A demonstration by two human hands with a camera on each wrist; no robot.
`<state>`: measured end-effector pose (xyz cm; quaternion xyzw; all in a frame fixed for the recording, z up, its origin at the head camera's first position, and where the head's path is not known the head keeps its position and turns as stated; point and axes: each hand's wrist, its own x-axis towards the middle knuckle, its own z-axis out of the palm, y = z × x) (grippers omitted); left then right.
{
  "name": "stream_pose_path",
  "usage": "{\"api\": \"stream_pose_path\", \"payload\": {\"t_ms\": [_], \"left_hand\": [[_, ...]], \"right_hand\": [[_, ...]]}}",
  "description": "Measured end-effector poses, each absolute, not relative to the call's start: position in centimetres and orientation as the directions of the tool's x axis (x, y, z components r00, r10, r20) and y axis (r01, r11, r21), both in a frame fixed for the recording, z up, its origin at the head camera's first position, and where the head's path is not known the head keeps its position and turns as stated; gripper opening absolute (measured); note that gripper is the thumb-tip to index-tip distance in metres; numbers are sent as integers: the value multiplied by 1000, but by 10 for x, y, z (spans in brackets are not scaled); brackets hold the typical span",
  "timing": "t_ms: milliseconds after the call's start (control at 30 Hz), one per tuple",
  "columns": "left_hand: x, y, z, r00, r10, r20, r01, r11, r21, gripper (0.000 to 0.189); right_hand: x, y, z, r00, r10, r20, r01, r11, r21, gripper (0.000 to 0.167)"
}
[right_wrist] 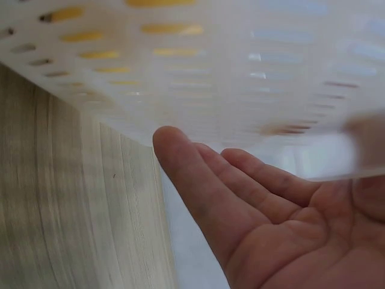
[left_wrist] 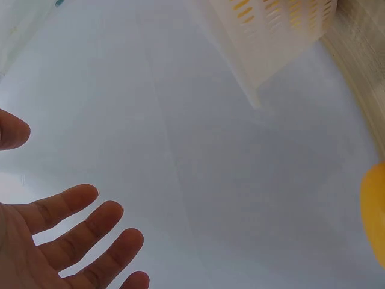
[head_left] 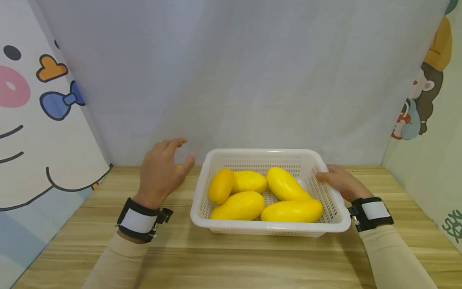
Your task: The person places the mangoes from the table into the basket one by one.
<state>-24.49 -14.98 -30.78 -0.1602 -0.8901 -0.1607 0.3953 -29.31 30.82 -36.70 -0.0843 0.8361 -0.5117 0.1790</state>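
Observation:
A white plastic basket (head_left: pixel 270 226) with slotted walls sits on the table, and several yellow mangoes (head_left: pixel 238 205) lie inside it. At its right end my right hand (head_left: pixel 341 181) grips the rim, thumb over the inner side. The right wrist view shows the fingers (right_wrist: pixel 204 186) stretched against the outside of the basket wall (right_wrist: pixel 216 78). My left hand (head_left: pixel 160 172) is raised to the left of the basket, apart from it, fingers spread and holding nothing. Behind that hand a yellow thing (left_wrist: pixel 374 211) is on the table, mostly hidden in the head view.
The wood-grain table (head_left: pixel 231 261) runs back to a pale grey cloth (head_left: pixel 252 80). Printed cartoon panels stand on the left (head_left: pixel 32 152) and right (head_left: pixel 426 168). A black band with a white patch (head_left: pixel 138 220) circles the left wrist; the right wrist wears another.

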Motion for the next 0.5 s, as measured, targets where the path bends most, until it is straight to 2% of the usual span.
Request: {"api": "stream_pose_path", "payload": {"t_ms": [500], "left_hand": [[-258, -162, -316, -692, 114, 713, 334, 926, 176, 50]], "right_hand": [[-295, 308, -367, -919, -322, -225, 49, 474, -879, 51]]}}
